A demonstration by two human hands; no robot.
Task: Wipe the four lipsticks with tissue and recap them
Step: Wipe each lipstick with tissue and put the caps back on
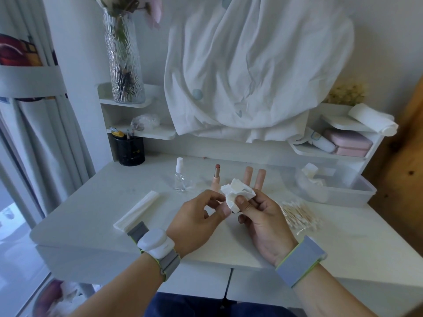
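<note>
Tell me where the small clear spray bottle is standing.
In the head view, the small clear spray bottle with a white cap stands upright on the white desk, left of centre, just left of the uncapped pink lipstick.

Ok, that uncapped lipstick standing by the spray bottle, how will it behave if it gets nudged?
The uncapped lipstick is tall on a narrow base, so it probably tips easily. Being a slim tube, it would likely roll afterwards. Its exposed tip looks soft and may smear the white table.

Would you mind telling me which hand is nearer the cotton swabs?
Right. The right hand sits just left of the cotton swabs; the left hand is farther left, beyond it.
</note>
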